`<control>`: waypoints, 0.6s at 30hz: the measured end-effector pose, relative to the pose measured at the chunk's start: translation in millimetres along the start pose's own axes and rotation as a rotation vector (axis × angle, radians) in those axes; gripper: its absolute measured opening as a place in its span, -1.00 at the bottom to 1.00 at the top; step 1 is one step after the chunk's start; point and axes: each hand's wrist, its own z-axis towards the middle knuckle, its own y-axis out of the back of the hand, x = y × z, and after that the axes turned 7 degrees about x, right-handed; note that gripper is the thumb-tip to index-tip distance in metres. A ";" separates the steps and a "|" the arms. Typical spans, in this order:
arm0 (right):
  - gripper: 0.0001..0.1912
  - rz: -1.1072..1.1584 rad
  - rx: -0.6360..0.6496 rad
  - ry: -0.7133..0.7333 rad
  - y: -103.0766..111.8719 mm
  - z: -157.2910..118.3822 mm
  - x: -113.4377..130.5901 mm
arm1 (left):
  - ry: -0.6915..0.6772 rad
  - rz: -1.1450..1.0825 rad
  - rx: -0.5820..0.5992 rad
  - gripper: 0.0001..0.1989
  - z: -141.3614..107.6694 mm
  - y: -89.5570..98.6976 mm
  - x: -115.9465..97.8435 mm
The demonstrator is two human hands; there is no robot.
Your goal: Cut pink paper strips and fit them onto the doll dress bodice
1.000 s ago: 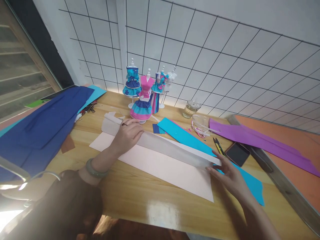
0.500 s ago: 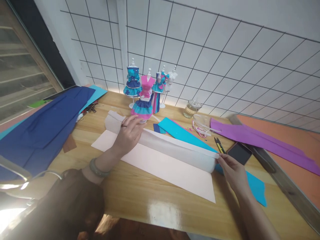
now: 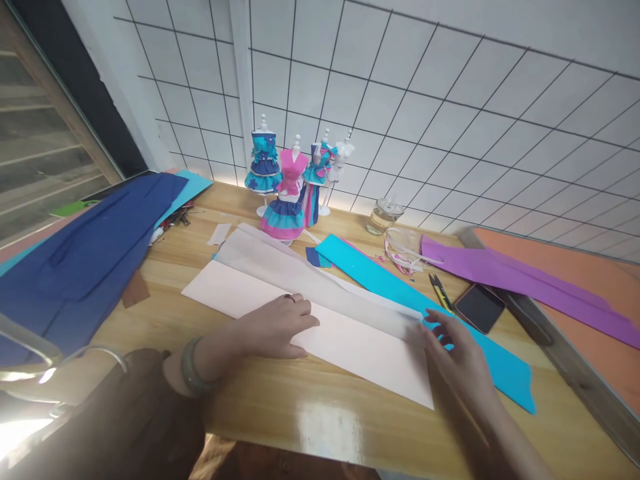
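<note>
A long pale pink sheet [image 3: 350,347] lies on the wooden table, its far part folded back toward me and showing a greyish-white side. My left hand [image 3: 280,325] rests on the sheet's near half, palm down, fingers spread, with a bangle on the wrist. At the sheet's right end, my right hand [image 3: 453,347] has its thumb and a finger at the corner of the folded layer. The other fingers of that hand are curled loosely. A turquoise strip [image 3: 505,363] runs behind the sheet and past my right hand.
Small dress forms [image 3: 283,217] stand at the back beside a glass jar [image 3: 384,217]. Dark blue fabric [image 3: 100,247] covers the left side. To the right are yellow-black snips [image 3: 441,293], a phone [image 3: 480,307] and purple fabric [image 3: 525,283].
My left hand has come down from the fold's far left edge onto the near half. My right hand has shifted slightly left and nearer. The folded layer lies flatter.
</note>
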 end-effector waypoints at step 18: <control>-0.64 -0.348 0.249 0.625 -2.8 -56.6 25.4 | 0.099 0.150 0.054 -0.83 -5.3 -0.1 5.5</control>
